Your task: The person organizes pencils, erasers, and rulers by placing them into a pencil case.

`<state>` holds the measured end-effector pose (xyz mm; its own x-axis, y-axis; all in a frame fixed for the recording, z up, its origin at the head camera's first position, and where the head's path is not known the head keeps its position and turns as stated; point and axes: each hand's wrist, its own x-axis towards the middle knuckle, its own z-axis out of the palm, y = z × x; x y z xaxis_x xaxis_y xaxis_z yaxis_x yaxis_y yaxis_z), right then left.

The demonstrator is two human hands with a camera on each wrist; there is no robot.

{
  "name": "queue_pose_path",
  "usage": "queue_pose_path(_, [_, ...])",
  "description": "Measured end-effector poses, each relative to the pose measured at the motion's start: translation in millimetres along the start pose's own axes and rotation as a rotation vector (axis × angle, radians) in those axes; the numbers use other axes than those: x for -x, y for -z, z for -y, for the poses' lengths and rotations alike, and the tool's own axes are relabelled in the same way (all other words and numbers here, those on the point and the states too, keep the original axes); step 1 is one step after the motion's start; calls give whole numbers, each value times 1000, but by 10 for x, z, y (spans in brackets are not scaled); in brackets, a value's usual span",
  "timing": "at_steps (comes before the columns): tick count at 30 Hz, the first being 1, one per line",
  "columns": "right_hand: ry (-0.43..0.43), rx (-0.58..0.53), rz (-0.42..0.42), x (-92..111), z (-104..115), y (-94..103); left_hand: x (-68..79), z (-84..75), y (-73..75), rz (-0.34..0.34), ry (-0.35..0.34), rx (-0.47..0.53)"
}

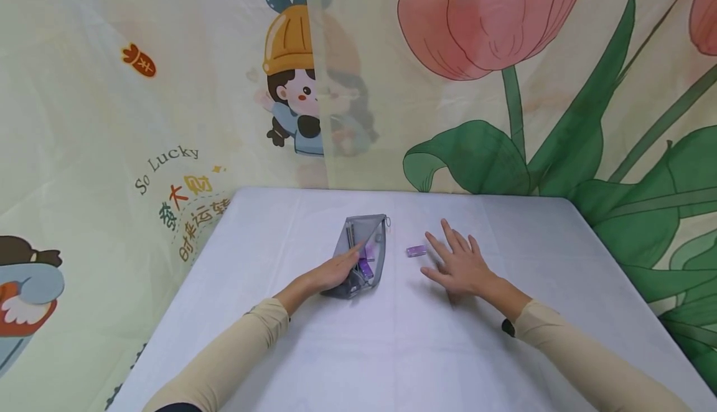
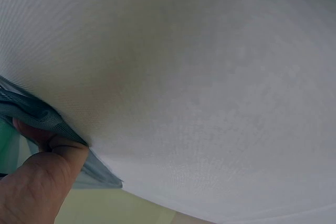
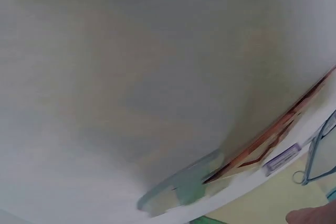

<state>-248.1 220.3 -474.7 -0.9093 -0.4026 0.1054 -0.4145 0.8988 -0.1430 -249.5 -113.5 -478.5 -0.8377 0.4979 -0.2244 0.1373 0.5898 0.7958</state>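
Note:
My left hand (image 1: 338, 270) grips the side of a grey see-through mesh pencil pouch (image 1: 366, 225), which lies slanted on the table. In the left wrist view, the thumb (image 2: 44, 179) and a fingertip pinch the pouch's dark edge (image 2: 37, 114). Through the mesh show slim dark sticks and purple pieces (image 1: 365, 268). A small purple block (image 1: 416, 251) with a pale label lies just right of the pouch. Beside that block, my right hand (image 1: 463, 270) has its fingers spread, holding nothing visible. The right wrist view also shows the purple block (image 3: 282, 159) near the pouch's ring (image 3: 298, 177).
A white cloth covers the table (image 1: 392, 350). Behind it hangs a printed curtain (image 1: 364, 169) with tulips and cartoon figures. A blurred, reddish-brown-edged flat shape (image 3: 252, 153) with a pale green end appears low in the right wrist view.

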Motion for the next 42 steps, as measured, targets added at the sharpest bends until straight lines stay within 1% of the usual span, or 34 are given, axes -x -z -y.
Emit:
queue_pose_path(7, [-38,-54,38,66,-202,65,4,7,13,6,-15,17])
queue_pose_path(16, [-61,-37,14,46,-458,150,-17,-65,76,-6,-22,1])
queue_pose_path(22, [-100,-6,39,61,-618,159,-42,-44,68,2,-25,-16])
queue_pose_path(24, [-114,7,41,67,-667,153,-38,-39,61,-1,-26,-8])
queue_pose_path(27, [-124,17,37,83,-713,137,-24,-27,47,2,-30,5])
queue_pose_path(32, [-133,21,51,137,-744,94,8,-1,21,17,-4,-15])
queue_pose_path(34, [-139,19,55,149,-755,77,15,9,15,12,-2,-21])
queue_pose_path(42, [-155,9,70,114,-823,50,4,23,11,22,-10,1])
